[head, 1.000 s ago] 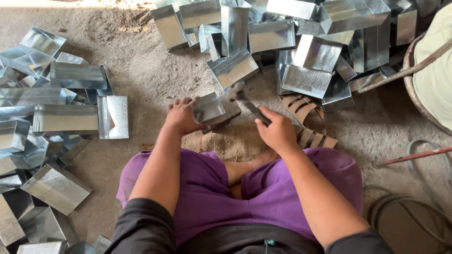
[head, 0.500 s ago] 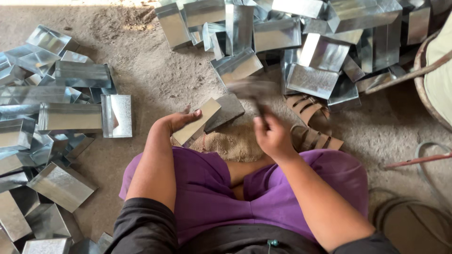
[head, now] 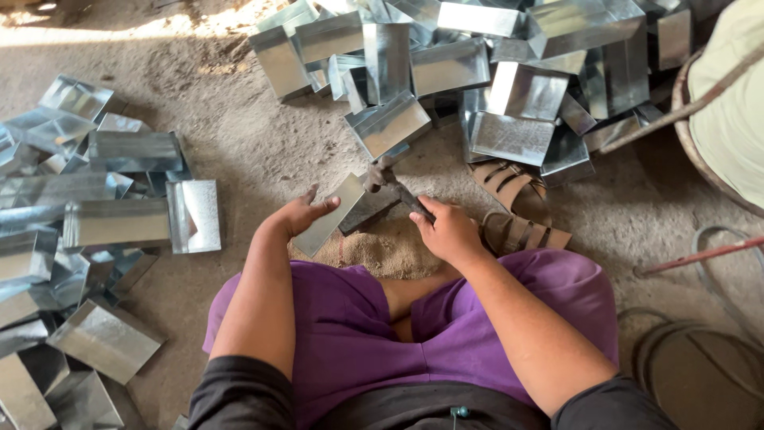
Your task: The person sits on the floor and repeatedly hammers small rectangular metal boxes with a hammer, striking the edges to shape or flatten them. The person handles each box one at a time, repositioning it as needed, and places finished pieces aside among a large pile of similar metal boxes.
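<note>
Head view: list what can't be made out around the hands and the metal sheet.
- Hammer: handle end hidden inside the right hand; head blurred.
- Metal sheet: near edge covered by the left hand, so its grip there is unclear.
- Dark block under the sheet: mostly covered by it.
- Sandals: partly under the box pile.
- Left pile: cut off by the frame edge.

Floor: bare, dusty earth (head: 199,95) | Light: sun patch along the top-left edge (head: 72,33) | Left: heap of shiny sheet-metal trays (head: 87,207) | Top: second heap of folded metal boxes (head: 493,72) | Right: brown sandals (head: 517,207), woven basket rim (head: 700,151), red rod (head: 700,256)
</note>
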